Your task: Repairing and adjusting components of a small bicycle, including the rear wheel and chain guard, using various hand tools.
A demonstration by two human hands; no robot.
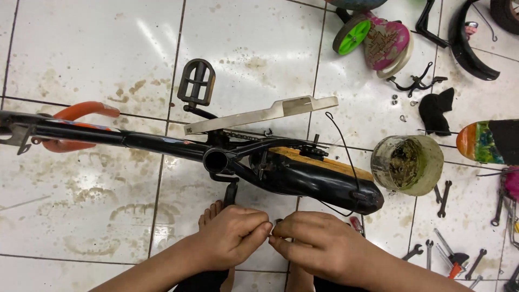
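1. Two hands are meeting low over the tiled floor [81, 54]: the left hand [233, 238] and right hand [319, 246] are both pinching a tiny part [272, 233], too small to identify.
2. Just beyond them, a black bicycle frame [292, 173] is lying on the floor.
3. Right of it, a grimy round tub [406, 165] is sitting near scattered wrenches [443, 197].

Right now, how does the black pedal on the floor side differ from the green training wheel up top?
The black pedal is squarish and open-framed, and sits on a crank of the bike frame. The green training wheel is round and solid, bright green with a black tyre, and lies beside a pink wheel, apart from the frame. Both are small bicycle parts.
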